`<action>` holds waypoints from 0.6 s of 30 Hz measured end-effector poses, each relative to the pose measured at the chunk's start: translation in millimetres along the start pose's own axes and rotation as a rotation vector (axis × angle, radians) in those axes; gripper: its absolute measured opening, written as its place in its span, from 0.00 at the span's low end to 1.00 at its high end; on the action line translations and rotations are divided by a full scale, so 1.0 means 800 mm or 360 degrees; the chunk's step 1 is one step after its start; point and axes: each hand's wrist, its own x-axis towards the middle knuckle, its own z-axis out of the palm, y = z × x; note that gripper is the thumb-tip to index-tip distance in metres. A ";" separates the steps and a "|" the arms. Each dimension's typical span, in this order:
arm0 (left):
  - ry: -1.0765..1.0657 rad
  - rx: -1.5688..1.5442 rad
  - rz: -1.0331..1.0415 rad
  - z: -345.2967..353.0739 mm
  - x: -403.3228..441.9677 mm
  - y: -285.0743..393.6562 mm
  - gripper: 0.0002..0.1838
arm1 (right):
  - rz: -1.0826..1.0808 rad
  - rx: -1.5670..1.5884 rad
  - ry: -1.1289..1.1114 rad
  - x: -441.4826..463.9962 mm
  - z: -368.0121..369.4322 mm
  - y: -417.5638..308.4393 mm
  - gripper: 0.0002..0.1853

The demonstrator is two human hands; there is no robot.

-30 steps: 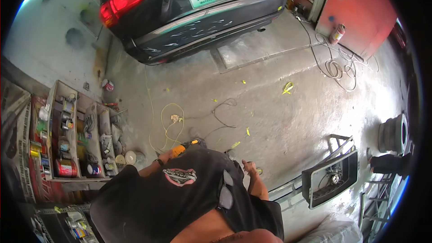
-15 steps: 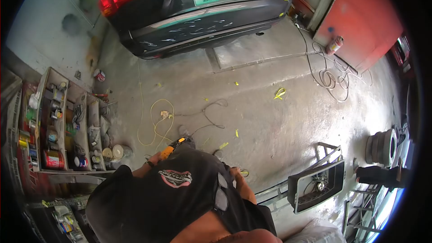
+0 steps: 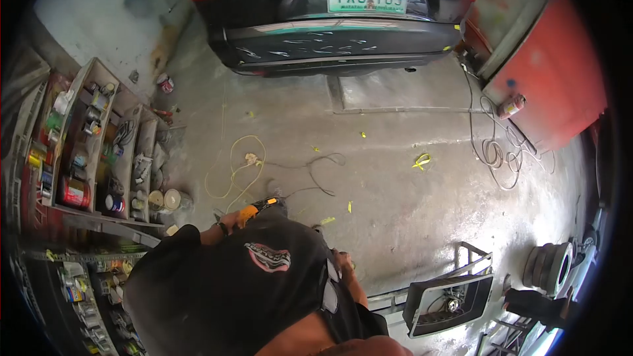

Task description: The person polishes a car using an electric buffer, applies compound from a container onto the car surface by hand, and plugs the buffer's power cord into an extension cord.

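Observation:
My left hand (image 3: 228,221), with a dark band at the wrist, is closed around an orange and black power tool (image 3: 256,211) in front of my dark shirt. My right hand (image 3: 343,261) is low by my right side, its fingers curled; a small yellow-green thing shows beside them, too hidden to name. Beyond the tool, a thin yellow cord (image 3: 232,175) loops over the concrete floor, with a dark cable (image 3: 313,170) next to it. Ahead stands the rear of a dark car (image 3: 310,43) with pale marks across its bumper.
Shelves of cans (image 3: 99,138) stand at left. An open black housing (image 3: 448,304) lies on a metal frame at lower right, near stacked tires (image 3: 548,269) and a dark cloth-like shape. A coiled hose (image 3: 494,155) and red canister (image 3: 512,106) lie by the red panel (image 3: 560,79).
The view has turned and tilted, so the car stands further right and squarer in it. The left shelves show more at the bottom. My left hand still holds the tool.

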 end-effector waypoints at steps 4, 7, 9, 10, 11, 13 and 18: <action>-0.0025 0.0279 0.0217 0.000 0.027 -0.017 0.24 | 0.0076 0.0084 0.0016 0.036 0.019 0.021 0.34; -0.0161 -0.0425 0.0062 0.004 0.045 -0.030 0.28 | 0.0012 0.0032 0.0123 0.074 0.050 0.057 0.33; -0.0177 -0.0615 -0.0179 0.007 0.057 -0.035 0.29 | 0.0103 0.0111 0.0104 0.069 0.051 0.050 0.33; -0.0182 -0.0709 -0.0300 0.010 0.066 -0.038 0.30 | -0.0015 0.0052 0.0112 0.065 0.050 0.049 0.33; -0.0246 -0.0721 -0.0307 0.012 0.078 -0.047 0.30 | -0.0134 -0.0010 0.0119 0.068 0.050 0.053 0.33; -0.0369 -0.0750 -0.0322 0.011 0.100 -0.065 0.32 | -0.0279 -0.0063 0.0158 0.070 0.051 0.057 0.33; -0.0375 -0.0543 -0.0170 0.010 0.102 -0.061 0.29 | 0.0017 0.0039 0.0175 0.081 0.060 0.058 0.34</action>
